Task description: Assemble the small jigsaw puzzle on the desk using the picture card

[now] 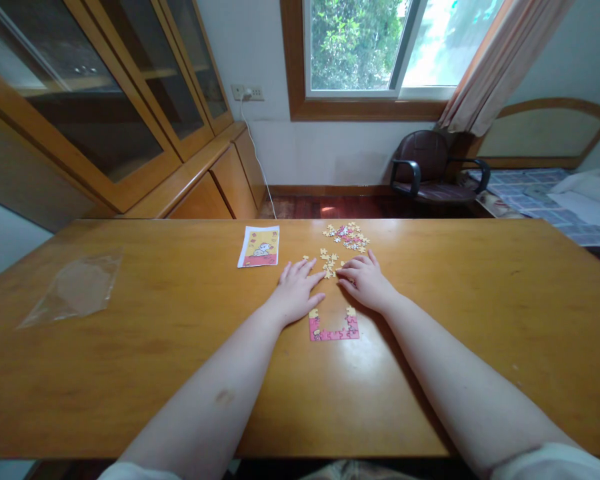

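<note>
My left hand (299,291) lies palm down on the table with its fingers spread, their tips beside a small group of yellow puzzle pieces (329,264). On the other side of those pieces rests my right hand (367,283), fingers stretched toward them and partly over the nearest ones. No piece shows in either hand. Closer to me is a joined puzzle border (334,335), pink along the bottom and sides with yellow at the upper ends, shaped like a U. Beyond my hands sits a loose pile of yellow, pink and white pieces (350,237).
A picture card (259,248) with a white animal lies at the back of the wooden table (170,347). At the left is a clear plastic bag (83,287). Past the far edge stand a cabinet (180,157) and a dark armchair (427,167).
</note>
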Demonstrator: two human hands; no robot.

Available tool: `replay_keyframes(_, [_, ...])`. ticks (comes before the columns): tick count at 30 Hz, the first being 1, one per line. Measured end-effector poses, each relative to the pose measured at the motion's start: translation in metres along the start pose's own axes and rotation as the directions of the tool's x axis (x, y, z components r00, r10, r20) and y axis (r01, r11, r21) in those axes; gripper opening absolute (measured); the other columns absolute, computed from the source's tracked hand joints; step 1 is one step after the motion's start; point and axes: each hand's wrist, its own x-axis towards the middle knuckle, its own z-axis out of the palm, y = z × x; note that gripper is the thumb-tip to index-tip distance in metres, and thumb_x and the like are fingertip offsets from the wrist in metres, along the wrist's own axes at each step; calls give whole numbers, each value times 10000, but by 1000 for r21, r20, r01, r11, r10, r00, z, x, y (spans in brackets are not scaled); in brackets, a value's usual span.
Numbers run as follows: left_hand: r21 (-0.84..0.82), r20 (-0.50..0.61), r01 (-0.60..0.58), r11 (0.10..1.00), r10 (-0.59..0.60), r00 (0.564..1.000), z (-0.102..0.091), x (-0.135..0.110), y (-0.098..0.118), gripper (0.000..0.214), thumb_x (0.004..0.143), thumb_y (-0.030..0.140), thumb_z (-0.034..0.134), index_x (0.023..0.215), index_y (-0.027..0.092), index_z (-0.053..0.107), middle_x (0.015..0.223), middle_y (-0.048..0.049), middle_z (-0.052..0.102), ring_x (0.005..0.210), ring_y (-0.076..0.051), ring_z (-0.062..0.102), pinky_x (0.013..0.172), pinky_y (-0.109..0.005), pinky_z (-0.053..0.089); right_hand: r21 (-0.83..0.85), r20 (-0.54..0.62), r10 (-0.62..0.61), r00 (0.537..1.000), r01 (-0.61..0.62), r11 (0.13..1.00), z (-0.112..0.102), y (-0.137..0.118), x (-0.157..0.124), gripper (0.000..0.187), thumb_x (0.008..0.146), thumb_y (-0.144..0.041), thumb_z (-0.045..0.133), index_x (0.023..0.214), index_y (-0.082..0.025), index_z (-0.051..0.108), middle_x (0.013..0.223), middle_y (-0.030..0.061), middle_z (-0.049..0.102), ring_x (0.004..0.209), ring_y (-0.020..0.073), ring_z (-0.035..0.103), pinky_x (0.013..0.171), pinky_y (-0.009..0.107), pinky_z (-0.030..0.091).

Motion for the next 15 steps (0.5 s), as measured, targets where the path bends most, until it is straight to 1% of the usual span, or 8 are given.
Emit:
replay_keyframes(1, [15,20,12,1000,-12,1000,1,0,1,519,852,455,535,1343,295,496,1505,-81,347,1391,-301,265,1145,-550,149,-4,-6,7,1000,-7,1000,0,-1,0,246,902,-360,522,1022,-254,708,1004,50,692,1059,249,515,1123,592,59])
replay_keyframes(3, [32,31,37,999,-38,999,2,1,0,517,863,459,512,1348,282,496,1503,-91,352,1402,-301,249,1146,-554,142,-2,-4,-4,1000,4,1000,0,-3,0,266,900,-376,527,1070,-259,693,1076,54,678,1115,259,492,1122,591,67])
replay_keyframes(7, [27,3,60,998,-60,998,3,1,-3,485,868,434,503,1325,272,522,1478,-91,395,1393,-286,278,1147,-540,174,21,57,-76,995,75,997,-1,-4,-1,337,899,-411,524,1187,-285,643,1272,40,602,1267,303,391,1116,601,85])
replay_keyframes(10, [14,-23,65,998,-64,998,3,1,-4,461,862,413,515,1298,267,546,1457,-85,426,1378,-285,305,1148,-538,182,31,79,-81,994,79,996,0,-3,-2,350,896,-425,526,1200,-293,640,1294,40,589,1285,314,379,1113,607,92])
replay_keyframes(15, [16,-52,115,993,-114,992,4,2,-5,450,858,396,526,1280,244,558,1447,-99,435,1360,-303,330,1140,-536,206,57,85,-84,993,79,995,1,-3,-2,360,882,-442,545,1198,-301,642,1278,47,597,1287,311,378,1111,610,96])
